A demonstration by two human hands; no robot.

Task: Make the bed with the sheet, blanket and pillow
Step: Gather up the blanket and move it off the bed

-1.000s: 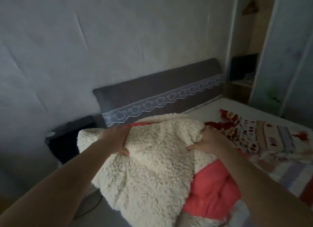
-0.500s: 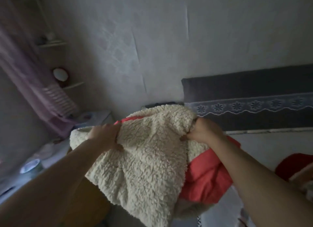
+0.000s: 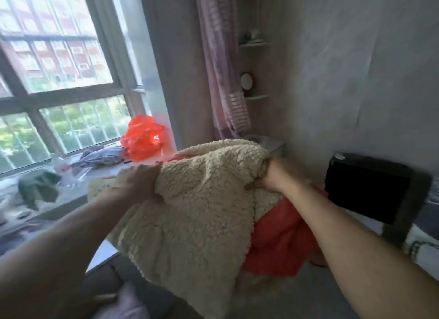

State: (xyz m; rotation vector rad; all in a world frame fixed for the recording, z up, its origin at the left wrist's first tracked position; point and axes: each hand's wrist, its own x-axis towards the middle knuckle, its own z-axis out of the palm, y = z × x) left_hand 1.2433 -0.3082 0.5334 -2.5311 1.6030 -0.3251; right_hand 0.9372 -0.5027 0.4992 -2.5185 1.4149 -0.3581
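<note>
So the sherpa blanket [image 3: 194, 211], cream fleece on one side and coral-red on the other, is held up in the air as a bunched bundle. It's in front of the windowsill [image 3: 111, 167], and not over any bed that can be seen here. The left hand [image 3: 140, 183] is dug into the fleece at the bundle's upper left, fingers curled into the pile. The right hand [image 3: 273, 176] is closed round a fold at the upper right, thumb tucked under. Probably the bundle is being carried or readied for spreading. To do that well, two neighbouring corners should be found first, since only random folds seem to be gripped. The hanging part should be kept off the floor, and the orange plastic bag [image 3: 142, 140] on the sill is best given some room if the bundle gets swung round.
</note>
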